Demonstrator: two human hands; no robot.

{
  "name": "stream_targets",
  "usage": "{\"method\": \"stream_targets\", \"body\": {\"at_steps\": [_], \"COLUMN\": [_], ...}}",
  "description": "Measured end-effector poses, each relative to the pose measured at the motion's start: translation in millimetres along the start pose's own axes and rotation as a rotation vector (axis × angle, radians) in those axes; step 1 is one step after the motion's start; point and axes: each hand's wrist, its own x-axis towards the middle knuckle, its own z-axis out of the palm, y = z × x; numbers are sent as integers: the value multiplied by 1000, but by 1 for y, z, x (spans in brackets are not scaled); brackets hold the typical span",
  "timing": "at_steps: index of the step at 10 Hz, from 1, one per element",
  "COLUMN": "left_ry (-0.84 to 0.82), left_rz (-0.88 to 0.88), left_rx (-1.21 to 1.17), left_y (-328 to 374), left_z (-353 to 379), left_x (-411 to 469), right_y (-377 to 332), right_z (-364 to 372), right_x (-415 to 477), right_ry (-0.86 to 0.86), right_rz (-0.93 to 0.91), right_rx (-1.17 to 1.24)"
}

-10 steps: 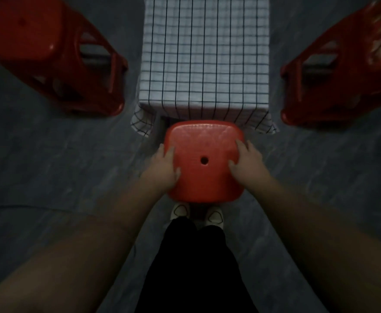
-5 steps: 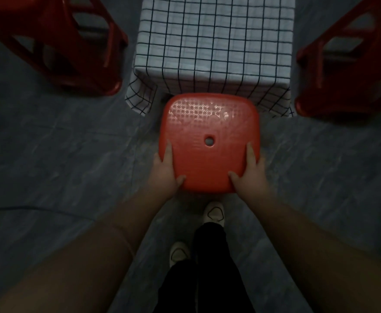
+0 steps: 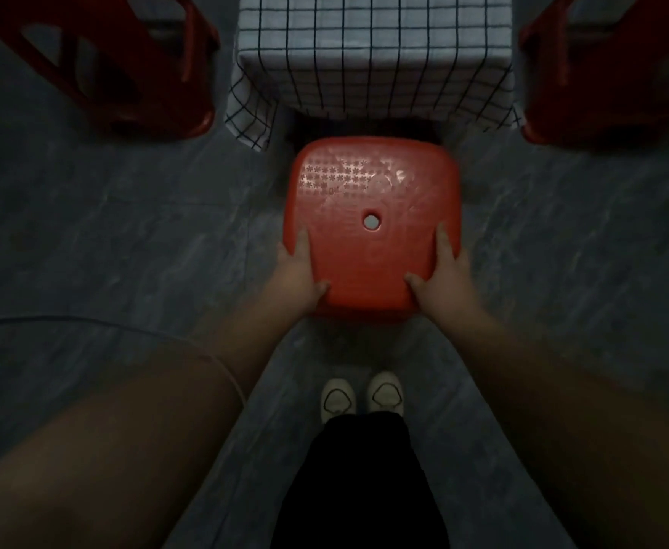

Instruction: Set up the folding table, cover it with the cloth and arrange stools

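A red plastic stool (image 3: 372, 200) with a round hole in its seat stands just in front of the near end of the table, seen from above. My left hand (image 3: 299, 277) grips the seat's near left corner, thumb on top. My right hand (image 3: 441, 277) grips the near right corner the same way. The table is covered by a white cloth with a black grid (image 3: 372, 53), whose corners hang down at both near corners. The stool's legs are hidden under its seat.
Two more red stools stand on either side of the table, one at the upper left (image 3: 126, 65) and one at the upper right (image 3: 610, 73). The floor is dark grey tile (image 3: 107, 251). My white shoes (image 3: 360, 396) stand right behind the stool. A thin cable (image 3: 87, 320) crosses the floor at left.
The stool has come away from the table's edge toward me, and my feet have stepped back together. Both hands keep their hold on the near corners.
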Motion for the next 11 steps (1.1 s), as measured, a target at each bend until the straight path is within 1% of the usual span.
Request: {"method": "stream_targets", "body": {"at_steps": [2,4,6,8,9,11], "left_ry": [-6,-20,-10,-13,-27,-91], "left_rz": [-8,-18,-12,-24,-15,-65], "left_rx": [-51,-50,-11,-29,34,127], "left_y": [-25,-44,-50,-49,-51,-46], "left_z": [23,36,42,46,44,28], "left_x": [-41,-66,-84,-88,-86,-84], "right_y": [24,40,50,52,53,30], "right_z": [19,30,36,36,36,12], "right_x": [-41,-71,-83,-84,-81,-76], "right_ry": [-4,-3,-5,-35,-67,-210], "right_rz": [8,-16,-7,-5,1,96], "right_rx": [17,-2,-39,-69,-104,-196]}}
